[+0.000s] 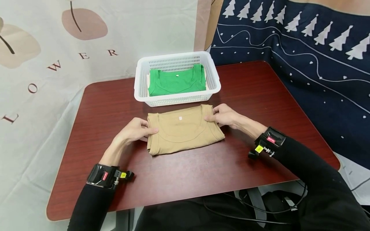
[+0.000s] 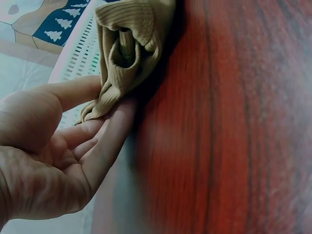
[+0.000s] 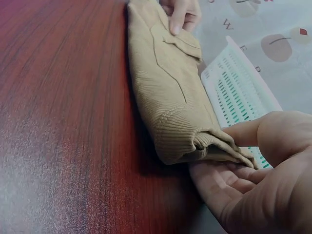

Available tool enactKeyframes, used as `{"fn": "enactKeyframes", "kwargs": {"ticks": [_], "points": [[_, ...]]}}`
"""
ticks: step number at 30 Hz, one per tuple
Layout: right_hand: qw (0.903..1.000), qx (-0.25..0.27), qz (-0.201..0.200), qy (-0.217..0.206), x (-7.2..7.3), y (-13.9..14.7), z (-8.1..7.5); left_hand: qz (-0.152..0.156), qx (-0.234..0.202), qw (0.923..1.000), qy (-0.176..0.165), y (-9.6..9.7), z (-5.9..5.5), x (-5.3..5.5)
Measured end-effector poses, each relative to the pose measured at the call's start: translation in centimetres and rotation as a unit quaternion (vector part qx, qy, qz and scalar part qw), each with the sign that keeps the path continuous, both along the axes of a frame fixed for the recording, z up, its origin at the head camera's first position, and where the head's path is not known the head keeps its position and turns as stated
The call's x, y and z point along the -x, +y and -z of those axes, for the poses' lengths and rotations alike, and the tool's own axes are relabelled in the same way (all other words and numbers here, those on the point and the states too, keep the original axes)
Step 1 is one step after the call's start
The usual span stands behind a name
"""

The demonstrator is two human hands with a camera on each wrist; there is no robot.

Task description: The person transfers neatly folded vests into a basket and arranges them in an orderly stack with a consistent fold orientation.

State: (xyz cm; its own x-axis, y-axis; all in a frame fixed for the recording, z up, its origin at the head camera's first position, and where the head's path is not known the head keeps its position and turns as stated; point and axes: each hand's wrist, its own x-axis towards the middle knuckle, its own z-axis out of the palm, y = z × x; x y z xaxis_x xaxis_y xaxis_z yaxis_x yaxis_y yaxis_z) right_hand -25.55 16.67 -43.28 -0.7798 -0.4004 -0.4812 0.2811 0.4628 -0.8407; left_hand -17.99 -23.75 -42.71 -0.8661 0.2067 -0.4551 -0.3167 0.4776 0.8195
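Observation:
A folded tan ribbed tank top (image 1: pixel 185 130) with a small white label at its neckline lies before me, in front of the basket. At its left side, my left hand (image 1: pixel 137 130) pinches the edge, thumb on top and fingers underneath. My right hand (image 1: pixel 226 115) grips the upper right edge the same way. In the left wrist view, folded layers of the tank top (image 2: pixel 129 48) bunch between thumb and fingers. The right wrist view shows its rolled edge (image 3: pixel 178 112), with my right fingers (image 3: pixel 219 183) beneath it.
Behind the tank top stands a white perforated plastic basket (image 1: pixel 177 102) holding a folded green top (image 1: pixel 177 81) over paler cloth. All this is on a reddish-brown wood table (image 1: pixel 260 93). Printed curtains hang at the back and right. Cables (image 1: pixel 248 218) hang below the table's front edge.

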Motion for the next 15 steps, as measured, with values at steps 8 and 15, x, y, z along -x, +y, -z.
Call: {"fn": "enactKeyframes", "kwargs": {"ticks": [8, 15], "points": [[0.999, 0.01, -0.014, 0.042, -0.8, 0.1, -0.8, 0.01, -0.011, 0.9997, 0.019, -0.3, -0.9, -0.2], [0.997, 0.009, -0.028, 0.071, -1.8, 0.5, -2.9, 0.027, 0.005, 0.9988, 0.041, -0.9, -3.1, -1.2]]}}
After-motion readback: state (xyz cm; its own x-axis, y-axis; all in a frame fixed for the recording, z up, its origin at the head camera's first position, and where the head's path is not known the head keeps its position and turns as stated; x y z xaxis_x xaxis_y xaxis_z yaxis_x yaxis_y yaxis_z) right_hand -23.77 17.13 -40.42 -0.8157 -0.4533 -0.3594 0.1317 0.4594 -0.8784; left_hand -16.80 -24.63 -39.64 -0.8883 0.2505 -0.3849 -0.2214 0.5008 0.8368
